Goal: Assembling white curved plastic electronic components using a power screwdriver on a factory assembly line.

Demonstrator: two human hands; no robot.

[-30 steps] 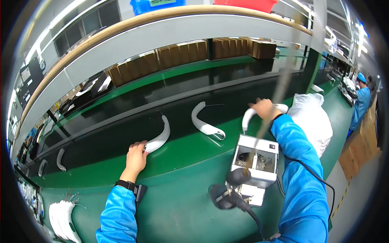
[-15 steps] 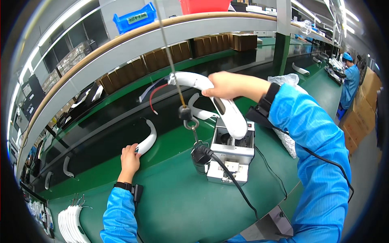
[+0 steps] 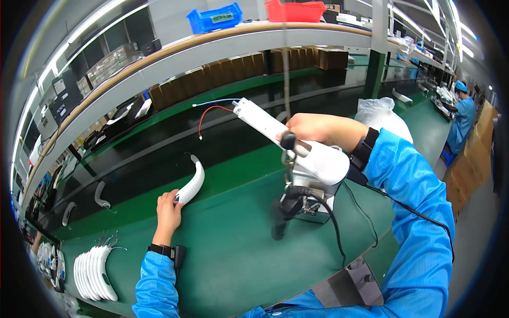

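My right hand (image 3: 314, 129) is closed around a long white plastic housing (image 3: 261, 120) above the bench, with one blue and one red wire trailing from its far left end. The housing's rounded perforated end points toward me on the right. At the left, my left hand (image 3: 168, 212) grips the near end of a second, curved white housing (image 3: 193, 183) at the belt's edge. Hanging on a cord in front of the right hand is a dark, blurred electric screwdriver (image 3: 281, 217). Behind it, partly covered by the held housing, stands a small metal machine (image 3: 318, 209).
A row of white housings (image 3: 94, 274) with wires lies at the near left. More curved housings (image 3: 101, 196) rest on the dark conveyor belt (image 3: 154, 159). A clear plastic bag (image 3: 374, 110) sits at the right. Blue (image 3: 214, 18) and red bins (image 3: 296, 10) stand on the overhead shelf. Another person (image 3: 462, 116) sits far right.
My right hand has turned the housing, so its broad face and perforated end now show. The hanging screwdriver appears farther right, and the view has shifted. My left hand stays on its housing.
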